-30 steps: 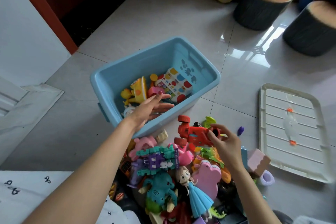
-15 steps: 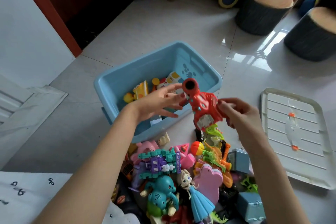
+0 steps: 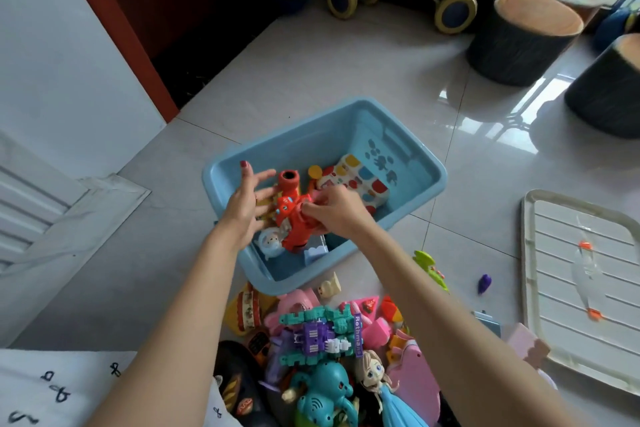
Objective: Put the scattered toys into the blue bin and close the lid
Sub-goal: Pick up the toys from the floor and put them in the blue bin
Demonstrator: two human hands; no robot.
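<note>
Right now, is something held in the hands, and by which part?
The right hand grips the red toy by its right side, inside the blue bin. The left hand is open, fingers against the toy's left side.

Two bare forearms reach forward and slightly inward from the bottom of the view, drawing close together at the hands. The left hand (image 3: 246, 207) is held open, palm turned toward the right, fingers spread and extended, thumb raised with a red-painted nail, a ring on one finger. The right hand (image 3: 335, 211) is seen from its back, knuckles up, with fingers curled down and gripping; its fingertips are hidden beneath the hand. The two hands sit just beside each other, wrists nearly level, both arms bare to the elbow
</note>
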